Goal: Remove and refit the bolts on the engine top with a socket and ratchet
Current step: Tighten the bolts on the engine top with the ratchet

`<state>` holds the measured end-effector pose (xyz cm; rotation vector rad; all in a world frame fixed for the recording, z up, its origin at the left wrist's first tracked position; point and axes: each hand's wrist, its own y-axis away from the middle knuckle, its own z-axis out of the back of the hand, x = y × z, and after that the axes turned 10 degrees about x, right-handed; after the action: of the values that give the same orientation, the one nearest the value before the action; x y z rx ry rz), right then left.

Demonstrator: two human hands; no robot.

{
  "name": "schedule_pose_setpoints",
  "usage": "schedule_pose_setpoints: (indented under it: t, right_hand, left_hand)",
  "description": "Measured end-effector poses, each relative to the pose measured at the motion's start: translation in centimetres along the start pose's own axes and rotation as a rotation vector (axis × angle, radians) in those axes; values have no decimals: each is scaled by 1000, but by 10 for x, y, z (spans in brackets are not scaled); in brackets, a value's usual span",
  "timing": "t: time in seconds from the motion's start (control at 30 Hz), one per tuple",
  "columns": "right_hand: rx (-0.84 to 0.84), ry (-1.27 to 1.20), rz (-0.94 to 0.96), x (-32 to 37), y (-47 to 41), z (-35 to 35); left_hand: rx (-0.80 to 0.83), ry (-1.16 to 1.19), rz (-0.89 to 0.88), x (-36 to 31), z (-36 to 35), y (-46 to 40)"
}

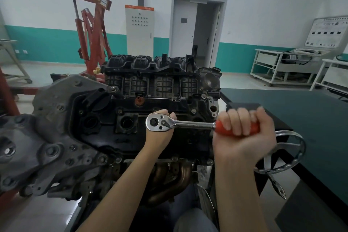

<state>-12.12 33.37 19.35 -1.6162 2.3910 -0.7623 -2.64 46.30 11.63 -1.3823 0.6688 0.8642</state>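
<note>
Head view, looking down over the engine (131, 118), which fills the centre and left of the frame. Your right hand (243, 133) is closed in a fist round the red handle (222, 128) of the ratchet (169, 123), at centre right. The chrome shaft runs level to the left from that grip. The ratchet head (160, 123) sits above the dark engine top (105, 117), just right of two open round wells. Your left hand (160, 133) lies under the ratchet head; its fingertips (170, 114) show curled above the head's upper edge. Whether it grips a socket below the head you cannot tell, because the head hides that spot. No socket or bolt under the head is visible.

The ribbed black manifold (160, 73) crosses the back of the engine at upper centre. A grey cast housing (47, 137) with several bolt heads occupies the lower left. Rusty exhaust pipes (169, 179) curve below the engine between your forearms. A chrome handwheel (282, 152) stands just right of your right hand, partly hidden by it. A dark green desk (310, 118) lies at right. A red crane (92, 32) stands at upper left, a grey cabinet (139, 30) beside it, and a doorway (197, 28) at upper centre.
</note>
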Motion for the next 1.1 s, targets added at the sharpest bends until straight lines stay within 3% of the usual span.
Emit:
schedule_pose_setpoints:
  t: [0.07, 0.17, 0.3, 0.43, 0.5, 0.67, 0.77, 0.87, 1.1]
  right_hand:
    - [-19, -3, 37, 0, 9, 5]
    - [19, 20, -53, 0, -7, -1]
    - [144, 157, -322, -2, -59, -28]
    - [262, 226, -568, -11, -87, -49]
    - [218, 187, -523, -12, -81, -45]
    - [25, 25, -110, 0, -22, -10]
    - [-1, -1, 21, -4, 5, 1]
    - [44, 23, -54, -2, -6, -1]
    - [233, 202, -490, -10, -77, -42]
  left_hand:
    - [10, 6, -19, -1, -1, 0]
    - [21, -40, -10, 0, -1, 0]
    - [11, -36, 224, 1, -2, 0]
    - [52, -47, 50, -1, -1, -1]
    - [44, -28, 54, -1, 0, -1]
    - [-5, 28, 2, 4, 1, 0]
    - [-6, 34, -7, 5, -1, 0]
    - [23, -22, -19, 3, 2, -3]
    - [53, -24, 58, 7, 2, -3]
